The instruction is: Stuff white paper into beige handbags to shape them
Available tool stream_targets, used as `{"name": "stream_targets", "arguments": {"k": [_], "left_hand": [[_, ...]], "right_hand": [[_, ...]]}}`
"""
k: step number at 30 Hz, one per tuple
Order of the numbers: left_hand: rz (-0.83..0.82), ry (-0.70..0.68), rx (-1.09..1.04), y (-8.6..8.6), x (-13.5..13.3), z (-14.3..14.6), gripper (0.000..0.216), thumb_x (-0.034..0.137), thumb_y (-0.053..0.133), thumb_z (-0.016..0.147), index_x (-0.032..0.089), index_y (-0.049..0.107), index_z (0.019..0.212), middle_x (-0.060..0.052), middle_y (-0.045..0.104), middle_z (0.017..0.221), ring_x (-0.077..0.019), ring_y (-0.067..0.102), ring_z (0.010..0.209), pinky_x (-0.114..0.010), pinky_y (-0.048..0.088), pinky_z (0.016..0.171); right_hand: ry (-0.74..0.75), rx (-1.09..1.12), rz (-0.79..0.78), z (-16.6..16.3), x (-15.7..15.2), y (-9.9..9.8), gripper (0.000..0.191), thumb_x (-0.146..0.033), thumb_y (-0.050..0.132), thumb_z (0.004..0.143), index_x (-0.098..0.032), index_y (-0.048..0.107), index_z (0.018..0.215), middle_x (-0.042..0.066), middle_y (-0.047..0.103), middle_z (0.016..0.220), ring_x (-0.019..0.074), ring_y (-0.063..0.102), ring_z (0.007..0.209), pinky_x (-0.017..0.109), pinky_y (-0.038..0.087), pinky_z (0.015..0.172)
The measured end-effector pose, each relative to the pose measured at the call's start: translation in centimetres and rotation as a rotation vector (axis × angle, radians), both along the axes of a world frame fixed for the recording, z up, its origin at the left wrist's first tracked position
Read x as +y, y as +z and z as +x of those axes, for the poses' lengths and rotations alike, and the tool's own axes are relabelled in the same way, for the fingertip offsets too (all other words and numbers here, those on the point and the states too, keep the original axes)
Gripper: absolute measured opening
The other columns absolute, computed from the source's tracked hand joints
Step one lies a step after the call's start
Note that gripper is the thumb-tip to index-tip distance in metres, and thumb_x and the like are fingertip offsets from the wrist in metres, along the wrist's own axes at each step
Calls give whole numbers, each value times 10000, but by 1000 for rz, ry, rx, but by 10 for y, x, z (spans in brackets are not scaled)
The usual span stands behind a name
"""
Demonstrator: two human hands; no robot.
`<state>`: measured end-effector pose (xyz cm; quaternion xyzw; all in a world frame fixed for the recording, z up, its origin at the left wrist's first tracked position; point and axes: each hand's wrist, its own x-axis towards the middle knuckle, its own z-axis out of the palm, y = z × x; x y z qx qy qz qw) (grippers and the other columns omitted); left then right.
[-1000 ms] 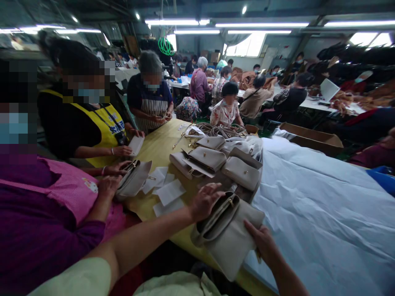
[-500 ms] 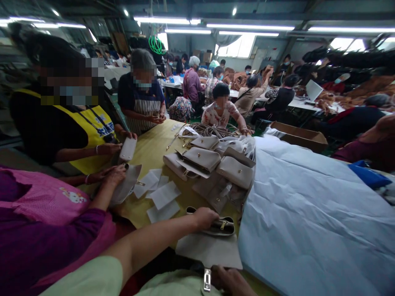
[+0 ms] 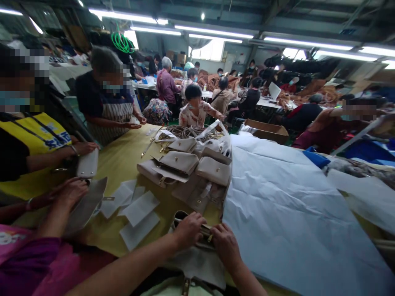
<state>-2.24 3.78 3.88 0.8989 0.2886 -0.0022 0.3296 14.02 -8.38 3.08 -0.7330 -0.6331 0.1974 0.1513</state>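
Both our hands, left (image 3: 189,228) and right (image 3: 224,243), pinch bag (image 3: 197,263) mouth at 6 o'clock; soft, light, floppy; take by stiff rim.

A yellow-covered tabletop (image 3: 123,158) carries a heap of beige bags (image 3: 185,170) at its centre, white paper slips (image 3: 135,209) at eight o'clock, and a broad white sheet (image 3: 277,213) toward three o'clock.
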Motion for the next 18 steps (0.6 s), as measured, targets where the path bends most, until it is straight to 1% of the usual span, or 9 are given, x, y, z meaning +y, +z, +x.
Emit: {"name": "stream_targets", "arguments": {"k": [3,5,6,8,10,12,13,15,18], "left_hand": [[-37,22,91,5,-11,-6,266,264,693,855,209,714,1115,-98,690,1231,-292,598,1206,-410,469,1070],[-29,30,176,4,-15,-6,241,286,673,862,204,724,1082,-111,690,1244,-320,577,1243,-448,445,1097],[-18,41,203,2,-16,-5,232,292,661,864,203,726,1069,-111,694,1236,-327,572,1252,-461,432,1112],[-14,67,228,-3,-16,-3,220,301,639,869,215,728,1052,-95,709,1212,-320,581,1258,-464,416,1139],[-20,108,240,-14,-15,-3,249,316,641,861,238,733,1079,-75,717,1253,-311,573,1316,-460,390,1187],[-18,166,291,-29,-14,-5,338,341,659,843,262,735,1162,-69,703,1360,-313,529,1415,-467,351,1243],[-4,197,327,-39,-13,-8,381,356,665,833,270,737,1197,-72,689,1406,-321,514,1443,-477,343,1258],[23,245,410,-57,-11,-14,476,372,678,798,310,727,1268,-58,657,1471,-343,490,1477,-509,346,1271],[62,284,433,-77,-9,-25,487,379,682,752,391,748,1234,-4,680,1442,-347,541,1438,-513,387,1261]], "right_hand": [[18,334,21,26,-4,-8,137,-188,707,816,-247,776,920,50,763,1107,223,664,1089,338,509,971],[-57,468,40,77,-6,-12,205,-351,749,796,-262,792,976,63,778,1162,242,686,1133,380,518,1035],[-163,466,73,113,-8,-14,283,-436,718,809,-256,792,1015,80,784,1174,263,690,1160,421,503,1082],[-532,335,64,201,-23,-20,411,-546,614,804,-229,780,1007,114,808,1089,299,731,1087,476,528,1061],[-741,186,79,291,-50,-32,545,-525,582,772,-133,742,1115,271,714,1301,413,638,1282,591,467,1107],[-1130,-78,-32,364,-85,-54,638,-555,613,696,-108,725,1138,356,627,1387,476,591,1333,607,510,1028],[-1266,-93,-156,390,-104,-68,677,-601,621,674,-115,725,1134,381,631,1355,501,623,1280,612,541,949],[-1267,-45,-236,419,-136,-97,556,-616,597,660,-172,741,961,360,712,1191,486,697,1150,566,566,875],[-1021,50,-163,428,-164,-124,306,-573,513,701,-307,647,634,210,785,857,417,755,902,522,560,827]]}}
